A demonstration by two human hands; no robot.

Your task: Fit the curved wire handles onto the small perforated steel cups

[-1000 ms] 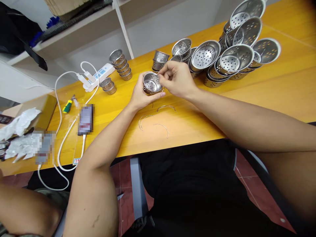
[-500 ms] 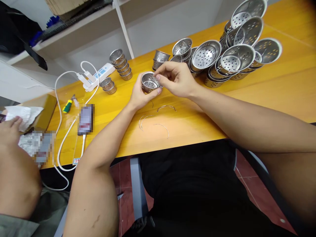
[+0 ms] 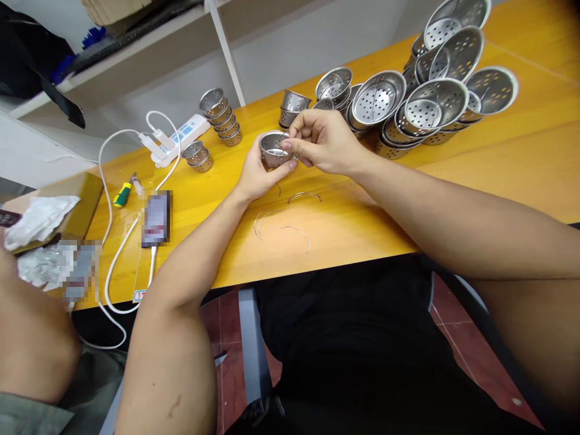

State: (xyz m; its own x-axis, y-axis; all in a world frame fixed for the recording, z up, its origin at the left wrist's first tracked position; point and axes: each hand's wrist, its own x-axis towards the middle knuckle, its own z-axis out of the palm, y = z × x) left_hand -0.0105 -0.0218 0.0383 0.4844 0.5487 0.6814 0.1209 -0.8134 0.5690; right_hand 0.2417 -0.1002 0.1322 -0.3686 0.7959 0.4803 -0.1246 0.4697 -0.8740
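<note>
My left hand (image 3: 259, 174) is wrapped round a small perforated metal cup (image 3: 270, 144), its open mouth tilted toward me. At the cup's right rim, my right hand (image 3: 325, 140) pinches thumb and fingers together; whatever lies in the pinch is too small to make out. Below the cup, several thin curved wires lie on the table, among them a single bent wire (image 3: 302, 234) near the front and a wire pair (image 3: 306, 194) closer to my hands.
Nested perforated cups (image 3: 222, 118) stand behind to the left, with larger perforated baskets (image 3: 435, 109) piled at the right. A power strip (image 3: 185, 139), cables, a phone (image 3: 156, 219) and a green-yellow screwdriver (image 3: 123, 194) lie left. Another person's arm (image 3: 31, 326) is at far left.
My right thumb and fingers have drawn closer together at the cup's rim. The other person's hand has left the white paper and gone out of view at the left.
</note>
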